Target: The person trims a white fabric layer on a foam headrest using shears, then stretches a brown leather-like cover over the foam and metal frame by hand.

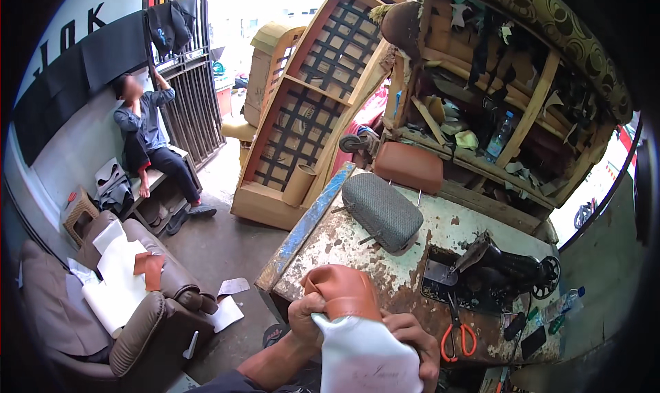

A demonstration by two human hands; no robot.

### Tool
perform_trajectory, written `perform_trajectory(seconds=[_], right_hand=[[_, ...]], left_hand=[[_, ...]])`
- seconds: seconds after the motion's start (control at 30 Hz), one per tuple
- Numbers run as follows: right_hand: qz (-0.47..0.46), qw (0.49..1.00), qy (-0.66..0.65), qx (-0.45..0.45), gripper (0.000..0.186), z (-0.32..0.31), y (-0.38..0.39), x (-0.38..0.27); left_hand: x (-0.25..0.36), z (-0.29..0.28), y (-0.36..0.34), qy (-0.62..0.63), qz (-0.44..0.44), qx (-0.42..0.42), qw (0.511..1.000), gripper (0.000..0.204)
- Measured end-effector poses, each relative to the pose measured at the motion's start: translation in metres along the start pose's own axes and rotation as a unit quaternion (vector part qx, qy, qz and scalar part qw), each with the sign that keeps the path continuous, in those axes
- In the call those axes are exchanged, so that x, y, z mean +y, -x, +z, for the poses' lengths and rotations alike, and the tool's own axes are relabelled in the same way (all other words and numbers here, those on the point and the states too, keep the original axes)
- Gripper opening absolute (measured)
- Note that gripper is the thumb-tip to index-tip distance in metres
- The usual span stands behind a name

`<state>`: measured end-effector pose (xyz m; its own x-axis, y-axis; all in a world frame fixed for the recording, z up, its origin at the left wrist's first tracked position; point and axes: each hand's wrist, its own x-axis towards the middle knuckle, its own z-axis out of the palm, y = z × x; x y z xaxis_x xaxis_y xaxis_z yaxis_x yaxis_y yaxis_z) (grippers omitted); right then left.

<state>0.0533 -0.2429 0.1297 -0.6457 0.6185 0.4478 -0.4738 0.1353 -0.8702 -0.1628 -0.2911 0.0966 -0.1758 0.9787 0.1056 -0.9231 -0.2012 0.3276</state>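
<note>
A brown leatherette cover [344, 291], apparently for a headrest, is held in front of me at the table's near edge. Its lower half shows the white backing [371, 362], with faint marks on it, so it looks partly turned inside out. My left hand [306, 319] pinches its left side, thumb on top. Along the right side, the fingers of my right hand [414, 338] curl round the white part. Beyond the cover lies a grey fabric headrest [382, 213] with metal posts, and behind that a brown headrest [409, 167].
On the worn table [330, 245] stand a black sewing machine [505, 266], orange-handled scissors [458, 334] and a plastic bottle [560, 305]. Stripped sofa frames [320, 84] lean behind. At left are a brown recliner [148, 324] with white sheets and a seated person [148, 125].
</note>
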Motion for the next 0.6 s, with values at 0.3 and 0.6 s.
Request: perform_trajectory(seconds=[0.3, 0.6], right_hand=[[0.063, 0.976, 0.192, -0.076, 0.095, 0.007, -0.019, -0.026], [0.034, 0.879, 0.387, 0.275, 0.033, 0.030, -0.007, 0.028]], left_hand=[[-0.004, 0.014, 0.005, -0.153, 0.187, 0.135, 0.961, 0.044], [-0.005, 0.007, 0.007, -0.391, 0.321, 0.026, 0.862, 0.059]])
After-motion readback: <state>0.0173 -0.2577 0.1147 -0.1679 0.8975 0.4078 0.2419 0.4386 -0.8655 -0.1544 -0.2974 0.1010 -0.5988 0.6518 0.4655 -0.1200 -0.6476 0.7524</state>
